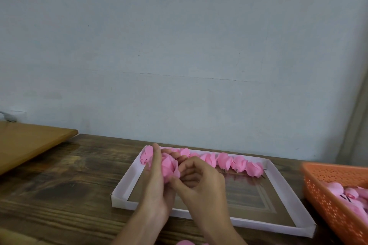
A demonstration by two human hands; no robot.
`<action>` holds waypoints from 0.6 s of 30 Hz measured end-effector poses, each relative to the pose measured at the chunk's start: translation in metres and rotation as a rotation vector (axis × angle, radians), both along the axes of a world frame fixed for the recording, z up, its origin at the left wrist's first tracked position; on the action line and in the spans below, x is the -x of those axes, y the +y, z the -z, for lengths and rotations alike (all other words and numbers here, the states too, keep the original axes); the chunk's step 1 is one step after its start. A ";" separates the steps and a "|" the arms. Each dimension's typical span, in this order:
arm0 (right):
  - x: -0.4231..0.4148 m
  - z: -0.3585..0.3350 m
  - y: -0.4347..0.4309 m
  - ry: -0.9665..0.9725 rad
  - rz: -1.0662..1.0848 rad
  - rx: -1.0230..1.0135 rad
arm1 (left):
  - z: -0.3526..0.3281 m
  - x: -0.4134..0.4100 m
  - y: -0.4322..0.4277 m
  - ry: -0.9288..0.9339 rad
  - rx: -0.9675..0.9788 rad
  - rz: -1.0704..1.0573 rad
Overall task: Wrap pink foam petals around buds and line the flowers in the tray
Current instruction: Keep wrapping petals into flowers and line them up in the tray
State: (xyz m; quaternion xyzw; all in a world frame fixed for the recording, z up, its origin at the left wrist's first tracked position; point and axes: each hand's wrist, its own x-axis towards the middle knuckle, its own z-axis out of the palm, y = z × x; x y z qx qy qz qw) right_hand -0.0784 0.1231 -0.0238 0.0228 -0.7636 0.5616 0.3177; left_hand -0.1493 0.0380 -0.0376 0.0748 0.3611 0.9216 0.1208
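We hold one pink foam flower [168,167] between both hands, above the left part of the white tray [278,177]. Our left hand [157,183] stands edge-up at the flower's nine o'clock side, fingers long and nearly straight, pressed against the petals. Our right hand [201,183] curls in from three o'clock, its thumb meeting the base of the flower while the fingers bend loosely behind it. So both hands are closed around this one flower.

The tray is a shallow white-walled box lying on the dark wooden table [59,185]. Along its twelve o'clock wall sits a row of finished pink flowers [229,161], side by side and touching, running from the far left corner to near the far right corner; thin dark stems show beneath some of them. The tray's brown floor nearer to us is bare.

At three o'clock, partly cut by the frame edge, an orange perforated basket [326,195] holds a heap of pink foam pieces [350,201]; which are buds and which petals we cannot tell.
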 end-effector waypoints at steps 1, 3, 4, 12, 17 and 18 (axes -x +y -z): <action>0.000 0.000 0.001 0.009 0.008 0.006 | -0.001 -0.002 0.001 0.014 0.001 -0.002; 0.001 -0.001 0.002 0.027 0.006 0.011 | -0.002 -0.004 0.001 0.062 -0.015 -0.008; 0.000 -0.001 0.002 0.035 -0.001 0.010 | -0.003 -0.004 0.000 0.088 -0.024 -0.006; -0.002 -0.001 -0.001 0.057 0.057 0.010 | 0.000 0.000 -0.005 0.308 -0.030 0.123; -0.001 -0.003 0.004 0.046 0.156 -0.072 | 0.003 -0.002 -0.004 0.354 0.017 0.170; -0.002 -0.004 0.004 0.038 0.166 -0.094 | 0.002 -0.002 -0.004 0.336 0.008 0.166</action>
